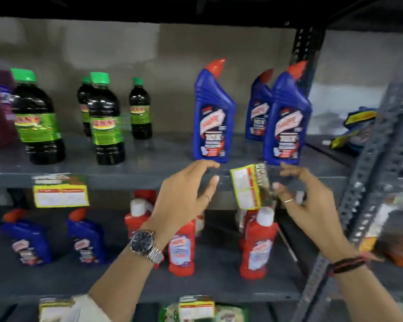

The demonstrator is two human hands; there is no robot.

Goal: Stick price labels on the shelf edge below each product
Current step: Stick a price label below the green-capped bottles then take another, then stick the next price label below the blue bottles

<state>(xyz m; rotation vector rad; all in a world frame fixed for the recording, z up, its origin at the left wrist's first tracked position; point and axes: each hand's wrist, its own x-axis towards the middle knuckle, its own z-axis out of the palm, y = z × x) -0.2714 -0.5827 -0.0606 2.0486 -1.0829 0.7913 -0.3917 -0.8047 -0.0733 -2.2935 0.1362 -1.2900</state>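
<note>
A yellow-edged price label (248, 185) hangs tilted in front of the grey shelf edge (130, 178), below the gap between two blue bottles (213, 117) (286, 119). My right hand (312, 205) pinches the label's right side between thumb and forefinger. My left hand (184, 194), with a watch on the wrist, is spread open just left of the label. Its fingertips reach the shelf edge under the left blue bottle, and it holds nothing. Another price label (61, 195) is stuck on the same edge under the green-capped dark bottles (36, 122).
Red bottles (257, 247) and more blue bottles (85, 238) stand on the shelf below, whose edge carries two labels (196, 309) (54, 309). A perforated metal upright (370, 170) rises close to my right hand. Packets (354, 126) lie in the neighbouring bay.
</note>
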